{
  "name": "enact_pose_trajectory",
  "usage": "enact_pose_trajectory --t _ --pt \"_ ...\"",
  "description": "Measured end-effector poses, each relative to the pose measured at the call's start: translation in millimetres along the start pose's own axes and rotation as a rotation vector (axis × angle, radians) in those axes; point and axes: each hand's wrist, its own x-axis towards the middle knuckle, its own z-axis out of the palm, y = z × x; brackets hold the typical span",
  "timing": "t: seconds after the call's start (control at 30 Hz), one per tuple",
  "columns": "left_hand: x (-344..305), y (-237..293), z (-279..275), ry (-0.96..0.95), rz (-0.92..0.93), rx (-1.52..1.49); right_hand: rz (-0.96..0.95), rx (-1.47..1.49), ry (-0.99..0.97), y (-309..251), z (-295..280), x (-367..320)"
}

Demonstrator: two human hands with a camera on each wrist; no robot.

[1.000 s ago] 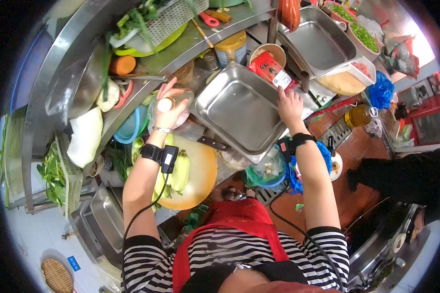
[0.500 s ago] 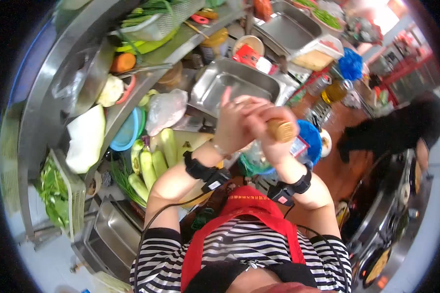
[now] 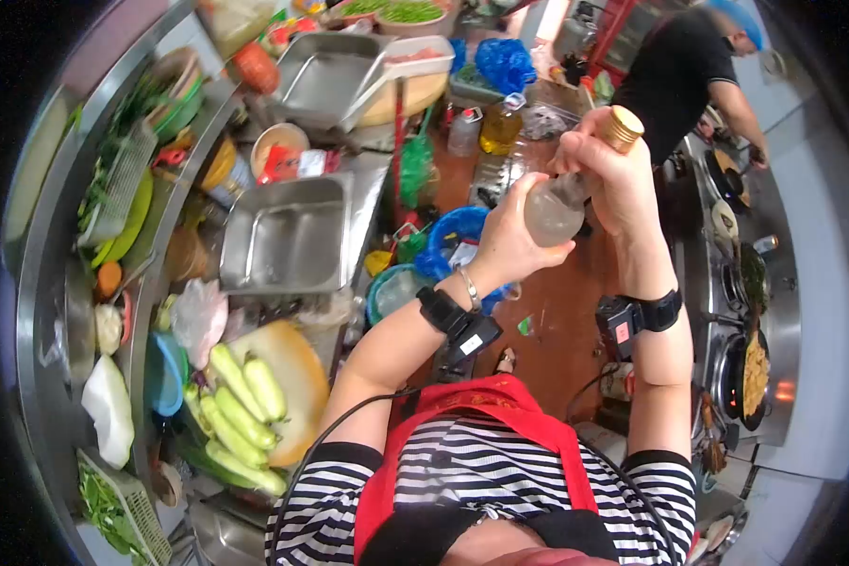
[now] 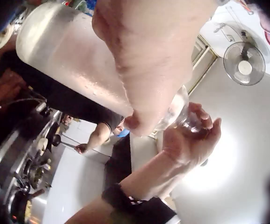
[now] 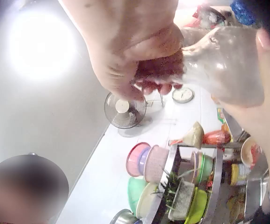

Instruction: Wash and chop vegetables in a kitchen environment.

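Observation:
A clear glass bottle (image 3: 554, 215) with a gold cap (image 3: 624, 129) is held up in front of the body. The left hand (image 3: 517, 236) grips its wide body, thumb and fingers around the glass. Around the neck, just below the cap, curl the fingers of the right hand (image 3: 613, 179). In the left wrist view the bottle (image 4: 74, 56) lies across the picture, the left hand (image 4: 149, 46) over it and the right hand (image 4: 188, 140) at the neck. The right wrist view shows the right hand (image 5: 139, 51) round the neck; the cap is hidden there.
An empty steel tray (image 3: 288, 236) lies on the counter at left, near green gourds (image 3: 241, 406) on a round board (image 3: 302, 377). Blue bins (image 3: 457, 236) stand on the floor. A person in black (image 3: 674, 75) is by the stove (image 3: 774, 340) at right.
The view has turned toward the right. The left hand has come from the counter to the bottle's body, and both hands with the bottle have moved up and right, away from the steel tray.

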Motion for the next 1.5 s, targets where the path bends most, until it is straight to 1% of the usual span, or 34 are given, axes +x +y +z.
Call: enact_pose_trajectory --t 0.03,0.1,0.13,0.23,0.27,0.3,0.37,0.4,0.5,0.53,0.6,0.63,0.67,0.7,0.77,0.8,0.9,0.93,0.97,1.03,1.07,1.13,1.17,1.23,1.27,1.3,1.33,1.37,1.4,1.43,1.47,1.5 --pt "9 3 21 -0.013 0.019 -0.024 0.012 0.005 -0.054 -6 -28 3" --pt "25 9 65 -0.03 0.052 -0.072 -0.002 -0.109 -0.153 -19 -86 9" --pt "32 5 87 -0.063 0.034 -0.129 -0.05 -0.078 -0.274 -27 -109 10" --pt "56 -5 146 -0.072 0.115 -0.105 -0.286 0.139 -0.188 -57 -161 30" --pt "66 -9 164 -0.092 0.14 -0.113 -0.277 0.054 -0.236 -65 -179 35" --pt "71 -11 178 -0.121 0.081 -0.139 -0.272 -0.033 -0.284 -72 -196 41" --pt "86 -11 198 -0.178 -0.032 -0.18 -0.224 -0.436 -0.433 -67 -234 61" --pt "92 -27 211 -0.203 -0.056 -0.263 -0.29 -0.491 -0.4 -59 -247 71" --pt "111 -57 241 -0.197 -0.141 -0.309 -0.177 -0.573 -0.277 -40 -276 95" --pt "117 -61 246 -0.173 -0.104 -0.208 -0.243 -0.694 -0.191 -28 -283 103" --pt "131 -69 250 -0.116 -0.03 -0.003 -0.207 -0.678 -0.176 -12 -291 114" --pt "136 -77 252 -0.113 -0.051 0.004 -0.183 -0.675 -0.173 -5 -297 117" --pt "139 -87 255 -0.11 -0.074 0.004 -0.067 -0.6 -0.237 1 -306 123" --pt "143 -98 256 -0.109 -0.092 0.001 0.006 -0.373 -0.303 8 -314 127" --pt "159 -121 255 -0.188 -0.157 -0.152 0.141 0.076 -0.411 19 -325 143" --pt "168 -130 258 -0.227 -0.189 -0.238 0.243 0.288 -0.462 21 -330 154" --pt "206 -149 270 -0.224 -0.165 -0.627 0.321 0.127 -0.486 39 -344 190" --pt "223 -154 271 -0.187 -0.072 -0.614 0.365 -0.022 -0.527 39 -349 204" --pt "236 -159 272 -0.194 -0.091 -0.619 0.329 -0.169 -0.488 47 -353 214" --pt "263 -164 275 -0.199 -0.131 -0.629 0.314 -0.117 -0.399 62 -360 244" --pt "283 -160 272 -0.229 -0.106 -0.527 0.303 -0.094 -0.381 64 -363 258" --pt "311 -172 276 -0.203 -0.116 -0.424 0.281 -0.06 -0.367 59 -368 291" --pt "322 -179 278 -0.179 -0.127 -0.373 0.254 0.0 -0.341 60 -376 312" --pt "346 -191 274 -0.077 -0.188 -0.808 0.222 0.131 -0.306 68 -391 359" --pt "348 -203 266 0.034 -0.167 -0.765 0.198 0.202 -0.287 69 -401 384" --pt "347 -218 253 0.141 -0.193 -0.526 0.201 0.278 -0.269 71 -411 409" --pt "336 -230 243 0.309 -0.322 -0.402 0.205 0.303 -0.284 71 -420 429" --pt "322 -231 235 0.416 -0.437 -0.303 0.202 0.328 -0.301 72 -426 452" --pt "298 -243 227 0.534 -0.556 -0.283 0.202 0.347 -0.321 76 -431 473" --pt "265 -255 221 0.686 -0.682 -0.343 0.198 0.364 -0.336 82 -435 492" --pt "231 -261 219 0.841 -0.808 -0.304 0.208 0.368 -0.341 87 -437 508" --pt "184 -271 220 0.963 -0.831 -0.327 0.223 0.373 -0.344 93 -436 522"
